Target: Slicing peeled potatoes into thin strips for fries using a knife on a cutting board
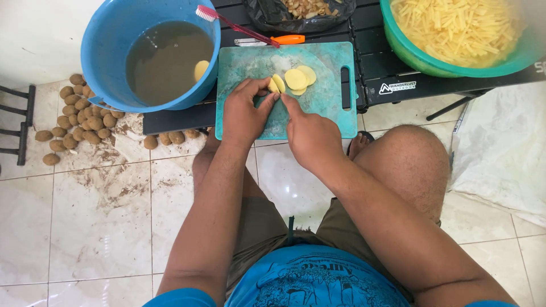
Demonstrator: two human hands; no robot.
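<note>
Head view: our left hand and right hand meet over teal cutting board, fingers narrowed, pinching potato piece. Cut slices lie just beside. Blue water basin at left.

The person wears a bright blue T-shirt with a dark printed design across the front. Olive-brown shorts cover the thighs, and both forearms, knees and hands are bare.
</note>
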